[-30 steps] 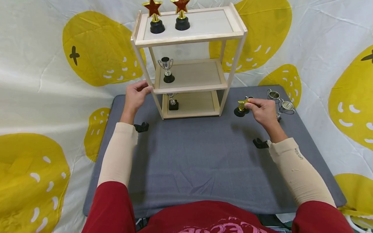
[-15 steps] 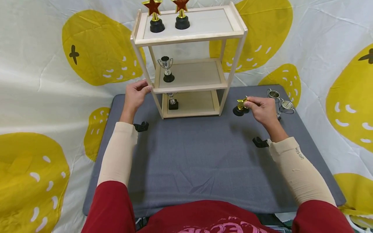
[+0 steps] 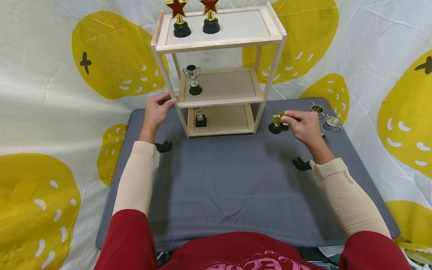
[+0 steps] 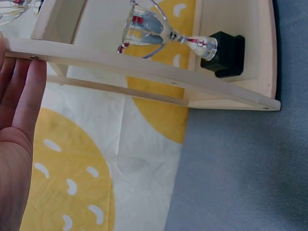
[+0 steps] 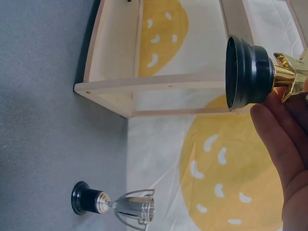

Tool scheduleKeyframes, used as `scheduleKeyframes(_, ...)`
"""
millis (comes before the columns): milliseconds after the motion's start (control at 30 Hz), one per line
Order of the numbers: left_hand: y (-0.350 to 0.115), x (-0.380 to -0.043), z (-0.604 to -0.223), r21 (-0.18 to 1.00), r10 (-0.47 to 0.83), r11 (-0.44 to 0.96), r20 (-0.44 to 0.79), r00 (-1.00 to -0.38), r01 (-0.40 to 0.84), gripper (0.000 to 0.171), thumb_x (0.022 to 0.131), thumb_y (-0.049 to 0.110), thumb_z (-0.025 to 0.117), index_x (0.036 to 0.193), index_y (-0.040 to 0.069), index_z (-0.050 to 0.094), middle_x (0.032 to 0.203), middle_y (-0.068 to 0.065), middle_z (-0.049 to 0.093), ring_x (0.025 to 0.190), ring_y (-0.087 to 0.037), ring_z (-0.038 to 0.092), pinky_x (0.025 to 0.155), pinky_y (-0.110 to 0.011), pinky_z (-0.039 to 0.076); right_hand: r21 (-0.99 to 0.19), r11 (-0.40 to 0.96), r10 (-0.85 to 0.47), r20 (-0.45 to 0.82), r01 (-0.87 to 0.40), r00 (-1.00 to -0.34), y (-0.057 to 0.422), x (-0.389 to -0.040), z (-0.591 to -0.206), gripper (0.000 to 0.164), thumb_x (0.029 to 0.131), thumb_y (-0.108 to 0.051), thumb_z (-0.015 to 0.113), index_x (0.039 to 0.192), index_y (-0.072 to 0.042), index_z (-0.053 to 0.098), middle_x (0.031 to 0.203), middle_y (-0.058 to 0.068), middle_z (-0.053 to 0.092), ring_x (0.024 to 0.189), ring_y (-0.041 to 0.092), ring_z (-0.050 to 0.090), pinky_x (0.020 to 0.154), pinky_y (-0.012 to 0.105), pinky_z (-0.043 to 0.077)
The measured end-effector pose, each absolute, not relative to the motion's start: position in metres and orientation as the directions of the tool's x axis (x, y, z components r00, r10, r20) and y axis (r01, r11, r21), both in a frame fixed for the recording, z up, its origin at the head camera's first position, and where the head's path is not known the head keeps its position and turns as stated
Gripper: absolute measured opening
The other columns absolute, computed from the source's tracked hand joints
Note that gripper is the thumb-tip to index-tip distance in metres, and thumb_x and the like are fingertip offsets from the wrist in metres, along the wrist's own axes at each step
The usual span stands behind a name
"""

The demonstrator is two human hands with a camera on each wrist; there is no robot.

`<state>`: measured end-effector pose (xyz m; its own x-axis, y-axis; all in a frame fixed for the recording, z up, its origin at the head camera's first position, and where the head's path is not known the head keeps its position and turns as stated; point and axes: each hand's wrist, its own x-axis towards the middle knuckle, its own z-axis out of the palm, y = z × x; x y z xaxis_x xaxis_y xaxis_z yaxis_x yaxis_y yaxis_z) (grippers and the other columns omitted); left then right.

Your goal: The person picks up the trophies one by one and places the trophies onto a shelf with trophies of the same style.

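My left hand holds the left front post of a pale wooden three-tier shelf, thumb in front at the middle tier's height. In the left wrist view its fingers lie against that post. My right hand pinches a gold star trophy by its star, right of the shelf and above the table. Its round black base faces the shelf in the right wrist view; fingers hide part of the star. Two red-and-gold star trophies stand on the top tier.
One silver cup trophy stands on the middle tier, another on the bottom tier at left. More silver cups stand on the grey table at back right. A fruit-print cloth hangs behind.
My right hand has drifted slightly left and up with the star trophy. The left hand keeps its place on the post.
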<state>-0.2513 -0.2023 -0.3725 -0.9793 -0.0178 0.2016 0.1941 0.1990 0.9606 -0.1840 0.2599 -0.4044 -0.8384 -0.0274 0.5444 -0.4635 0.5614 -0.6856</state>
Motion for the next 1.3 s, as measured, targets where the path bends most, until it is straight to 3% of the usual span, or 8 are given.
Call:
scheduleKeyframes(267, -0.202, -0.251, -0.373, 0.958, -0.01, 0.182, 0.226, -0.974, 0.22, 0.028, 0.089, 0.005, 0.071, 0.116, -0.002, 0.072, 0.093, 0.006, 0.072, 0.086, -0.007, 0.069, 0.08, -0.018, 0.059, -0.675, 0.55, -0.058, 0.557, -0.493, -0.828, 0.262, -0.186, -0.402, 0.014, 0.077, 0.003, 0.079, 0.091, 0.002, 0.079, 0.082, 0.026, 0.073, 0.068, -0.018, 0.057, 0.062, 0.001, 0.045)
scheduleKeyframes(500, -0.203, -0.252, -0.374, 0.959, -0.015, 0.188, 0.219, -0.976, 0.212, 0.028, 0.089, 0.005, 0.071, 0.116, -0.002, 0.072, 0.092, 0.007, 0.072, 0.084, -0.004, 0.068, 0.08, -0.017, 0.059, -0.67, 0.549, -0.07, 0.558, -0.499, -0.827, 0.259, -0.184, -0.396, 0.013, 0.078, -0.001, 0.08, 0.091, 0.001, 0.079, 0.078, 0.01, 0.075, 0.063, -0.014, 0.057, 0.057, 0.003, 0.044)
scheduleKeyframes(800, -0.203, -0.253, -0.373, 0.952, -0.024, 0.232, 0.21, -0.977, 0.199, 0.03, 0.089, 0.008, 0.072, 0.118, 0.001, 0.072, 0.096, 0.004, 0.073, 0.085, -0.004, 0.067, 0.081, -0.018, 0.059, -0.652, 0.534, -0.098, 0.585, -0.538, -0.805, 0.255, -0.182, -0.384, 0.015, 0.077, 0.005, 0.079, 0.09, -0.001, 0.08, 0.076, 0.009, 0.075, 0.06, -0.01, 0.057, 0.055, 0.005, 0.043)
scheduleKeyframes(900, -0.203, -0.252, -0.373, 0.953, -0.025, 0.232, 0.208, -0.978, 0.197, 0.03, 0.089, 0.008, 0.072, 0.118, 0.001, 0.072, 0.095, 0.004, 0.073, 0.085, -0.004, 0.067, 0.081, -0.017, 0.058, -0.651, 0.526, -0.101, 0.592, -0.548, -0.8, 0.253, -0.181, -0.381, 0.016, 0.075, 0.007, 0.079, 0.088, -0.001, 0.08, 0.075, 0.001, 0.075, 0.059, -0.011, 0.055, 0.054, 0.005, 0.041)
scheduleKeyframes(1100, -0.203, -0.251, -0.373, 0.957, -0.017, 0.211, 0.206, -0.978, 0.198, 0.029, 0.089, 0.007, 0.071, 0.118, 0.0, 0.071, 0.094, 0.006, 0.073, 0.086, -0.005, 0.068, 0.082, -0.018, 0.059, -0.648, 0.511, -0.116, 0.6, -0.565, -0.792, 0.25, -0.181, -0.378, 0.017, 0.073, 0.009, 0.08, 0.087, 0.002, 0.079, 0.078, -0.028, 0.066, 0.061, -0.013, 0.055, 0.054, 0.005, 0.041)
scheduleKeyframes(1300, -0.203, -0.25, -0.372, 0.955, -0.025, 0.222, 0.207, -0.978, 0.196, 0.029, 0.089, 0.007, 0.072, 0.117, 0.0, 0.072, 0.093, 0.005, 0.073, 0.086, -0.007, 0.068, 0.082, -0.018, 0.059, -0.63, 0.507, -0.145, 0.611, -0.589, -0.778, 0.247, -0.181, -0.372, 0.016, 0.073, 0.008, 0.081, 0.088, 0.002, 0.079, 0.079, -0.033, 0.062, 0.062, -0.012, 0.056, 0.055, 0.005, 0.042)
